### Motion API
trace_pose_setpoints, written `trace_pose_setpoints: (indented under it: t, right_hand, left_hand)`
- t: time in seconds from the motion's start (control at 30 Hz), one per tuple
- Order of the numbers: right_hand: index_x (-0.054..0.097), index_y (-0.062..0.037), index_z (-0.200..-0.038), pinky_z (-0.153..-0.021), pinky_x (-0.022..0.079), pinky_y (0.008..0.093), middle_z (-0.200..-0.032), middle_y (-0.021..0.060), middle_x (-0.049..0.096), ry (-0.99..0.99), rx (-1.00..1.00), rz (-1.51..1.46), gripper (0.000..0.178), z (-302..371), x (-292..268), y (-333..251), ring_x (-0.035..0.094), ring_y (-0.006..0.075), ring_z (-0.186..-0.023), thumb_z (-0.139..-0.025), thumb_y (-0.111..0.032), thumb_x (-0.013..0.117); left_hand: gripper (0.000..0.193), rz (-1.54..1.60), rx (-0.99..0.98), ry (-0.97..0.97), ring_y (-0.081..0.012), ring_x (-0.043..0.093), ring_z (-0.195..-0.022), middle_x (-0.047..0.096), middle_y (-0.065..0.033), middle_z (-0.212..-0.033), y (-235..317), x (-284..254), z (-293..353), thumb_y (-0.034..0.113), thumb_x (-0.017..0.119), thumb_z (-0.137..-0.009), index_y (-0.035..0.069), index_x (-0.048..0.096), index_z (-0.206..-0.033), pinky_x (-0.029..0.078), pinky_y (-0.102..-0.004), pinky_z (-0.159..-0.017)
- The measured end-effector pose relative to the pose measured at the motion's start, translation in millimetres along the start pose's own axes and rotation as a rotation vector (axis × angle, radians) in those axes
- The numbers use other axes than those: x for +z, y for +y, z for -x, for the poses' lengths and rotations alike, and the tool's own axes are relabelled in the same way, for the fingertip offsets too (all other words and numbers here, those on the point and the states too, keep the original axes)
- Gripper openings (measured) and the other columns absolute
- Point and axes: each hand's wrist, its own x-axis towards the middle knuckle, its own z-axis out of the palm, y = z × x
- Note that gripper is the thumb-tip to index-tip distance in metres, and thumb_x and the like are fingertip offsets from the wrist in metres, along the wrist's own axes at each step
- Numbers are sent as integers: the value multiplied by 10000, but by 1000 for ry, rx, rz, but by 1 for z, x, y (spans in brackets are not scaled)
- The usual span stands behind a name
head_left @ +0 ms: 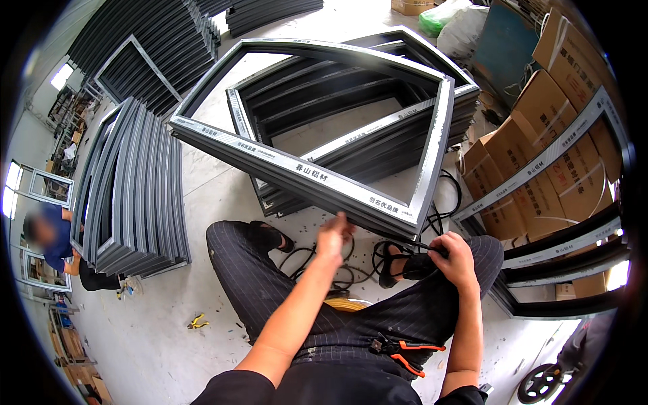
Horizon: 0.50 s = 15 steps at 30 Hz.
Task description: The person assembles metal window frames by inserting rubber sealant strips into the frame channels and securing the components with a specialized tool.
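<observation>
A dark window frame (pixel 314 172) with a pale printed film on its faces lies tilted across a stack of similar frames (pixel 378 152). Its near corner points down toward my knees. Closed fingers of my right hand (pixel 455 260) grip a black rubber strip (pixel 424 246) just below that corner, and the strip leads up to the frame's lower edge. My left hand (pixel 334 239) is at the frame's near underside, its fingertips at the edge; they are blurred, so their grip is unclear. More black strip (pixel 351 273) lies in loose loops on the floor between my feet.
Orange-handled pliers (pixel 405 351) rest on my lap; yellow pliers (pixel 197 322) lie on the floor. Stacked frames (pixel 135 196) stand at left near a person (pixel 57 236). Cardboard boxes (pixel 533 162) and leaning frames (pixel 567 253) are at right.
</observation>
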Motion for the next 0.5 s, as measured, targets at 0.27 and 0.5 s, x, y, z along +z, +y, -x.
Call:
trace_pose_setpoints:
  t: [0.27, 0.5]
  right_hand:
    - [630, -47, -823, -681, 482, 367, -763, 85, 590, -37, -38, -24, 172, -1, 2, 1, 601, 280, -773, -684, -71, 730]
    - [620, -50, -814, -673, 476, 374, -753, 90, 588, -92, -16, -32, 173, -5, 4, -1, 593, 286, -762, -680, -79, 727]
  left_hand:
    - [267, 41, 23, 159, -121, 599, -699, 634, -7, -791, 40, -29, -20, 347, 665, -906, 88, 610, -942, 476, -270, -616]
    - [328, -7, -128, -239, -144, 619, -870, 657, -40, -915, -17, 24, 16, 325, 711, -875, 55, 589, -1017, 501, -298, -767]
